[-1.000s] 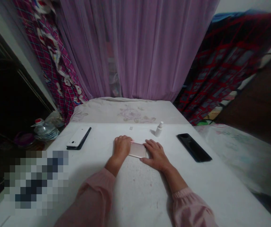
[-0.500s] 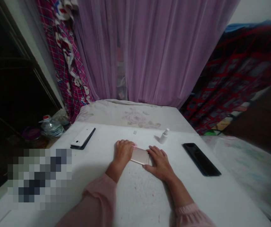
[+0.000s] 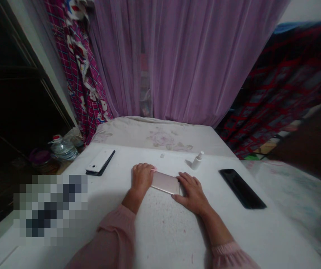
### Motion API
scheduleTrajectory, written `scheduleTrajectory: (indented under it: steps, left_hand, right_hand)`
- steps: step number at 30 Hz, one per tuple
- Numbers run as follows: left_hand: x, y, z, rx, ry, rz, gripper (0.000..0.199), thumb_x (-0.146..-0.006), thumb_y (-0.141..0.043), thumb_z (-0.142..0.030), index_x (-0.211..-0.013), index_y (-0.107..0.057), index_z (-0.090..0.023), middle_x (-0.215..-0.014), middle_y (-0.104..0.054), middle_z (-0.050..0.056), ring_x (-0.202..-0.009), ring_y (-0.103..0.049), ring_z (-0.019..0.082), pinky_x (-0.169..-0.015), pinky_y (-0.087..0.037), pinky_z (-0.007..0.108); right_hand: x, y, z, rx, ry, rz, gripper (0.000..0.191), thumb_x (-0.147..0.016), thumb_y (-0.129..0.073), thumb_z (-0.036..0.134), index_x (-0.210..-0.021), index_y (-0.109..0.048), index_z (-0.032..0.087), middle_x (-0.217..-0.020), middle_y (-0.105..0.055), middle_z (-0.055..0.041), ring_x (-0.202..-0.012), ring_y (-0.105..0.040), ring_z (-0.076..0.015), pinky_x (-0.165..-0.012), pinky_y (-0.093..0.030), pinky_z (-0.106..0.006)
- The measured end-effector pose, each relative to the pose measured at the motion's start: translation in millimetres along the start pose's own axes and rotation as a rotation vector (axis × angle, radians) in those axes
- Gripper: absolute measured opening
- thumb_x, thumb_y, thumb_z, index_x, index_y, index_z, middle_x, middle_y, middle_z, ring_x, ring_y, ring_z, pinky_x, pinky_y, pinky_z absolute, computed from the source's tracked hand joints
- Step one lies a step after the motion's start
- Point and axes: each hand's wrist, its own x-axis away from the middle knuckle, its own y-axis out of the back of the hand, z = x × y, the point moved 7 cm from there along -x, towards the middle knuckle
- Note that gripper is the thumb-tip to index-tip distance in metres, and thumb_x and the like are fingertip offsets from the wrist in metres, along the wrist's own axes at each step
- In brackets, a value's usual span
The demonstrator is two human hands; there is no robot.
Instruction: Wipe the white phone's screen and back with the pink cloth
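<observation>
1. Okay, I'm watching the left hand lying open, its fingers touching one end of the rose-gold smartphone, which is lying flat on the white desk.
2. The right hand is resting open against the other end, not gripping.
3. A white spray bottle is standing just beyond, and a black smartphone is lying further right.

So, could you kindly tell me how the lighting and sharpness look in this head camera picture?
In the head view, deep shadow fills the left around the dark cabinet; a blocky pixelated patch hides part of the table; the wide lens bends the room's edges; the phone looks fairly sharp; the brown shape at far right is blurred.
</observation>
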Motion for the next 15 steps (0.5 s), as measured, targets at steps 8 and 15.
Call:
scheduleTrajectory:
  steps: [8,15]
  left_hand:
    - [22.8,-13.8,-71.9,0.082,-0.211,0.099,0.02,-0.092,-0.054,-0.02,-0.1,-0.071,-0.026,-0.095,-0.07,0.003,-0.095,-0.057,0.023,-0.089,-0.035,0.041]
    - [24.3,-2.4,-38.6,0.071,-0.145,0.034,0.019,-0.089,-0.058,-0.018,-0.099,-0.071,-0.029,-0.097,-0.07,0.002,-0.097,-0.057,0.021,-0.09,-0.034,0.039]
  right_hand:
    - [0.0,0.2,0.5,0.004,0.001,-0.004,0.069,-0.077,-0.063,0.056,-0.135,-0.052,0.02,-0.149,-0.042,-0.015,-0.14,-0.033,-0.0325,-0.113,-0.02,-0.056]
    - [-0.9,2.0,1.9,0.009,-0.011,0.015,0.07,-0.076,-0.063,0.054,-0.135,-0.052,0.018,-0.15,-0.041,-0.0155,-0.141,-0.032,-0.0323,-0.114,-0.019,-0.055]
